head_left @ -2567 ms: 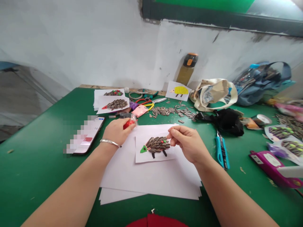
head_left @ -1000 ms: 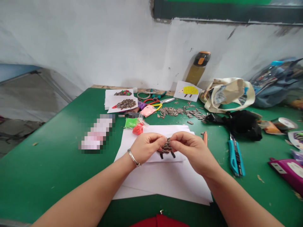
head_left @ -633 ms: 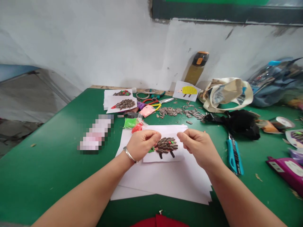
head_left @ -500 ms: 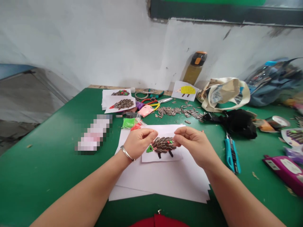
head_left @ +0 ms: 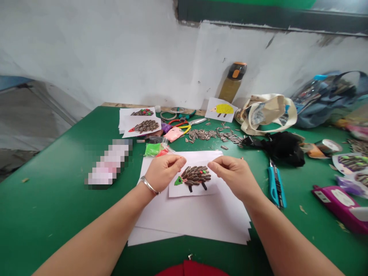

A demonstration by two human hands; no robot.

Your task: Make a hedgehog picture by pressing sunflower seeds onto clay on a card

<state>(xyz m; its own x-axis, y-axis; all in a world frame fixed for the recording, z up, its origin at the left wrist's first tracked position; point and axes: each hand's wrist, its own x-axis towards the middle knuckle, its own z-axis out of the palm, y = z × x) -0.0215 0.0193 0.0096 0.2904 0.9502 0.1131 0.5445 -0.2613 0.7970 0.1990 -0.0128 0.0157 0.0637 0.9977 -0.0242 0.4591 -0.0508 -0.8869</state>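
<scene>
My left hand, a silver bangle at its wrist, is closed in a pinch above the left side of a small white card. My right hand pinches over the card's right side. Whatever either hand holds is too small or hidden to make out. Between them, the card bears a hedgehog with a body of striped sunflower seeds, a green face, black legs and small red and green dots. Beneath lie larger white sheets.
Behind are loose sunflower seeds, pliers, clay packets, other hedgehog cards and a yellow hedgehog drawing. A bottle leans by the wall. To the right are a cloth bag, a blue utility knife and a magenta case.
The view has shifted slightly, moving the scene left. My hands are a little farther apart, both still pinched, and more of the hedgehog shows between them.
</scene>
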